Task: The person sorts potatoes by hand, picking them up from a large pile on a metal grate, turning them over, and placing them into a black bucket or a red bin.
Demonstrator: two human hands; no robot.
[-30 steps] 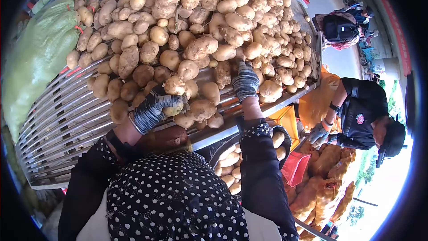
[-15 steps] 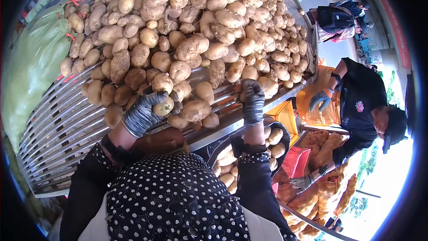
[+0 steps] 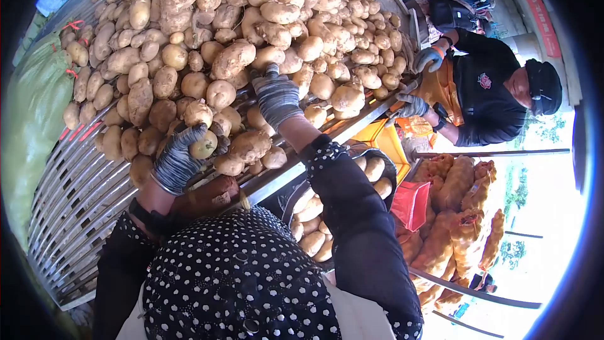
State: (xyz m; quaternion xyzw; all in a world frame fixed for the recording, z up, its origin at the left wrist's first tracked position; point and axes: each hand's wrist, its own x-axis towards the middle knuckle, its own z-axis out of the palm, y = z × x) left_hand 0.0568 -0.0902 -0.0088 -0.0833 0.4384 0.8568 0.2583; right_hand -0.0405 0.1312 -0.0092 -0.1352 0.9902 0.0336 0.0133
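Across the upper half of the view, a slatted metal bench (image 3: 75, 195) is seen, tilted, its bars bare at the lower left and covered above by a large heap of potatoes (image 3: 264, 12). Along the far left edge a green mesh sack (image 3: 31, 119), filled and tied with red cord, is laid against the bench.

At the right, a co-worker in a dark shirt (image 3: 487, 91) and cap is placed at the bench's end, both gloved hands resting at its edge; an orange bag (image 3: 377, 141) is seen just below them. Beneath that, filled orange net sacks (image 3: 453, 214) of potatoes are stacked, with a red cloth (image 3: 409, 204) just beside them.

Below the bench's near edge, between the person's arms, a dark basket (image 3: 393, 179) is seen, partly loaded with potatoes.

At the bottom centre, the person's black polka-dot garment (image 3: 239, 277) fills the frame.

The left hand (image 3: 176, 157), in a grey striped glove, is closed around a small pale potato (image 3: 204, 145) at the lower edge of the heap. The right hand (image 3: 277, 94), likewise gloved, is laid palm-down on the heap, its fingers spread over the potatoes higher up; whether anything is gripped beneath it cannot be told.

A brown potato (image 3: 250, 145) is lying between the two hands, just beside the held one.
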